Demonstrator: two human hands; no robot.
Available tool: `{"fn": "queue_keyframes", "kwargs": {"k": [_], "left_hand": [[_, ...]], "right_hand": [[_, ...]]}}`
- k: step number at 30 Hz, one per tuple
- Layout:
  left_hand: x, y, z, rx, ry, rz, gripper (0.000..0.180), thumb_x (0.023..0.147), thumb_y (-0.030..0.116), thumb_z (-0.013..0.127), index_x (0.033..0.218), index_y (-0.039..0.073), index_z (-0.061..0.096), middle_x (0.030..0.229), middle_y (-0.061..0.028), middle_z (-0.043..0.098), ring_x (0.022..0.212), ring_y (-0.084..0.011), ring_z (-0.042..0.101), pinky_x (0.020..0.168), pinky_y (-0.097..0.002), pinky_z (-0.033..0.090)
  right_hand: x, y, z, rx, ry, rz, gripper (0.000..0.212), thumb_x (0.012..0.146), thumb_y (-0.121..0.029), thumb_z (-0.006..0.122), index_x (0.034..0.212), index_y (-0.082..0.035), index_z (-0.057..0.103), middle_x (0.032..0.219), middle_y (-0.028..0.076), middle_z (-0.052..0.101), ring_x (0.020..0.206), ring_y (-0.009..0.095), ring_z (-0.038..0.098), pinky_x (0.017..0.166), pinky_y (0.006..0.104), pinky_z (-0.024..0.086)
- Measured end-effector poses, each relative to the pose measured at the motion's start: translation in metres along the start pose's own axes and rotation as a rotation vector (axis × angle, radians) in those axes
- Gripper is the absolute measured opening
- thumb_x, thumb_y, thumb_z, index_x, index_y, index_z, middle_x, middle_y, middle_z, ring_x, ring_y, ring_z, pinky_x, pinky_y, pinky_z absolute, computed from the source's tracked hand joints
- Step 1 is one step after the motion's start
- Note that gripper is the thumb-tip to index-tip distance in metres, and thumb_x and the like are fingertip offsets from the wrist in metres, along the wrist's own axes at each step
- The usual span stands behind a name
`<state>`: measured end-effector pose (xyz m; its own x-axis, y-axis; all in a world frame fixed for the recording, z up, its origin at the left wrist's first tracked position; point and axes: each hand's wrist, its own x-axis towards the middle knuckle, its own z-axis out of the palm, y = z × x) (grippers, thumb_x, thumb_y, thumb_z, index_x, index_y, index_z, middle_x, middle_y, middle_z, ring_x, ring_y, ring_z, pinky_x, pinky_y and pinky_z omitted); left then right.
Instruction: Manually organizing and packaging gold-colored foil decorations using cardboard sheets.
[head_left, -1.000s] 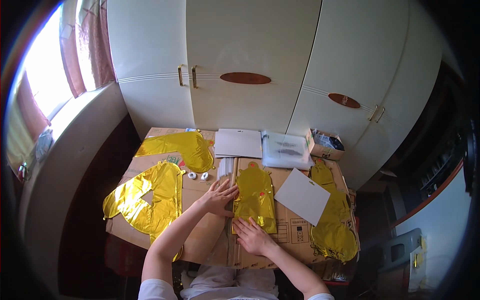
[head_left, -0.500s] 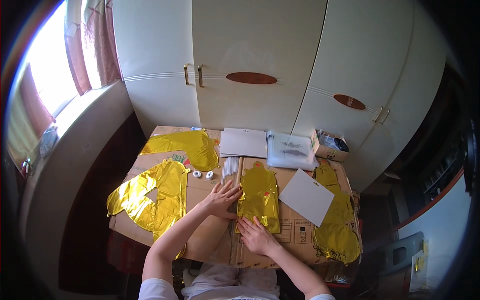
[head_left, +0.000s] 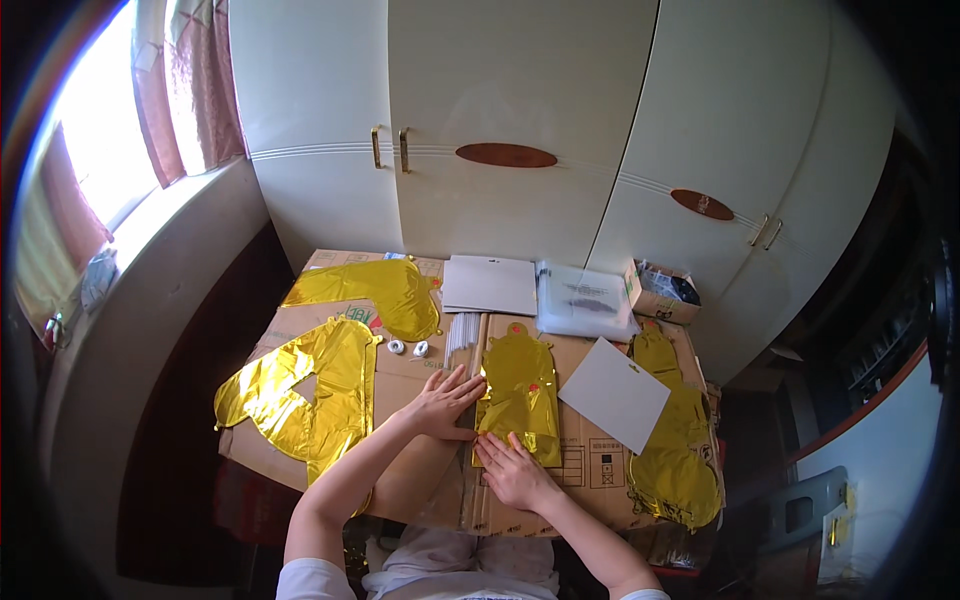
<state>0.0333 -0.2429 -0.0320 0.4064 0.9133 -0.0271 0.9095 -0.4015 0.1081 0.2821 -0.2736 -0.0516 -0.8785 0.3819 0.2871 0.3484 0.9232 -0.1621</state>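
Note:
A folded gold foil balloon with small red dots lies flat at the middle of a cardboard-covered table. My left hand rests open along its left edge, fingers stretched out toward the foil. Lower down, my right hand lies flat on the balloon's bottom left part, with its fingers extended. Above my left hand is a bundle of thin white straws. Two small white ribbon rolls sit to the left of the straws.
More gold foil balloons lie at the left, far left and right. One white card overlaps the right balloon. At the back are a card stack, clear plastic bags and a small box. Cabinets stand behind.
Both hands stay at nearly the same places on and beside the folded balloon. The whole view has shifted very slightly.

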Motion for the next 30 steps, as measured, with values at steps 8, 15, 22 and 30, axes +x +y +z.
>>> {"fn": "queue_keyframes", "kwargs": {"k": [8, 15, 22, 30], "left_hand": [[0.001, -0.003, 0.007, -0.025, -0.006, -0.02, 0.099, 0.077, 0.068, 0.057, 0.154, 0.019, 0.021, 0.158, -0.0037, 0.025, 0.147, -0.0348, 0.014, 0.114, -0.0616, 0.011], [0.0, 0.005, -0.007, -0.023, -0.05, -0.063, 0.1, 0.075, 0.067, 0.059, 0.154, 0.022, 0.019, 0.158, -0.0025, 0.027, 0.147, -0.0336, 0.015, 0.114, -0.063, 0.01], [0.0, 0.003, 0.002, -0.028, -0.012, -0.014, 0.096, 0.078, 0.061, 0.059, 0.154, 0.021, 0.019, 0.159, -0.0032, 0.024, 0.148, -0.0323, 0.013, 0.114, -0.0634, 0.009], [-0.003, 0.003, 0.002, -0.029, -0.015, -0.003, 0.093, 0.08, 0.061, 0.057, 0.154, 0.02, 0.019, 0.16, -0.0041, 0.02, 0.148, -0.0325, 0.012, 0.114, -0.0644, 0.007]], "right_hand": [[-0.001, 0.0, 0.002, -0.004, 0.003, 0.011, 0.05, 0.094, -0.027, 0.052, 0.134, 0.003, 0.049, 0.142, 0.017, 0.047, 0.137, 0.028, 0.038, 0.113, 0.0529, 0.025], [-0.001, 0.0, 0.002, -0.006, 0.0, 0.017, 0.05, 0.094, -0.027, 0.052, 0.134, 0.003, 0.049, 0.142, 0.017, 0.048, 0.137, 0.028, 0.039, 0.114, 0.0527, 0.025], [-0.002, -0.002, -0.004, -0.041, 0.042, 0.008, 0.053, 0.094, -0.03, 0.053, 0.135, 0.002, 0.049, 0.142, 0.017, 0.047, 0.137, 0.029, 0.038, 0.114, 0.0527, 0.025], [-0.041, 0.043, -0.033, -0.153, 0.025, 0.218, 0.059, 0.095, -0.042, 0.052, 0.141, -0.005, 0.044, 0.146, 0.014, 0.043, 0.138, 0.031, 0.036, 0.113, 0.0537, 0.025]]}}
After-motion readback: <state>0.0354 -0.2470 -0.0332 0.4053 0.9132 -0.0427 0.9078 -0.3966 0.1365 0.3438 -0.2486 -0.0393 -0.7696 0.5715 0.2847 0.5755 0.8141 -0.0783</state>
